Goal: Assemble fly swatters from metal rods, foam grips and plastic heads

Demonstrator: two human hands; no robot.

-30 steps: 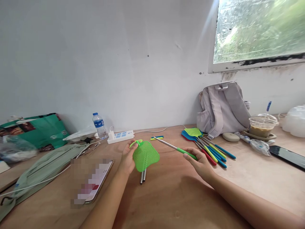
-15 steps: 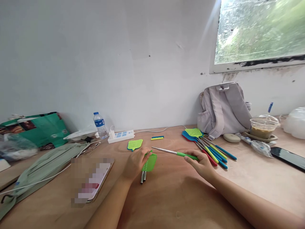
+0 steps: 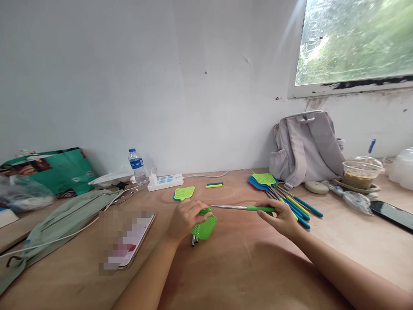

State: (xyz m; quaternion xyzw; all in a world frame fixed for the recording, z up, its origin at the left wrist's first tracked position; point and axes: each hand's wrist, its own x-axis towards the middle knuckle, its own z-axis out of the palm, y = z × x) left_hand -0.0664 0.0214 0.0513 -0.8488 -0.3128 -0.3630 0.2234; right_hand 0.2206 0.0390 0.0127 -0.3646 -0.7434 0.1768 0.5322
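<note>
My left hand (image 3: pixel 187 218) is closed on the neck of a green fly swatter head (image 3: pixel 205 227), whose mesh hangs below the fingers. In my right hand (image 3: pixel 281 217) is the green grip of a metal telescopic rod (image 3: pixel 230 207). The rod lies nearly level, its thin tip at the neck of the green head; whether it has entered is too small to tell. Under the green head, metal tubes (image 3: pixel 193 241) lie on the table, partly hidden. Beyond my left hand is a yellow-green swatter head (image 3: pixel 184 193) on a blue one. Blue and yellow grips (image 3: pixel 214 185) lie farther back.
A pile of fly swatters (image 3: pixel 292 202) lies right of centre, before a grey backpack (image 3: pixel 305 148). A phone (image 3: pixel 132 241), a power strip (image 3: pixel 165 182) and a water bottle (image 3: pixel 137 165) are on the left. A drink cup (image 3: pixel 359 174) and a black phone (image 3: pixel 392 217) stand right.
The rod has levelled out and its tip has come up to the neck of the green head. The head has turned in my left hand, showing more of its mesh.
</note>
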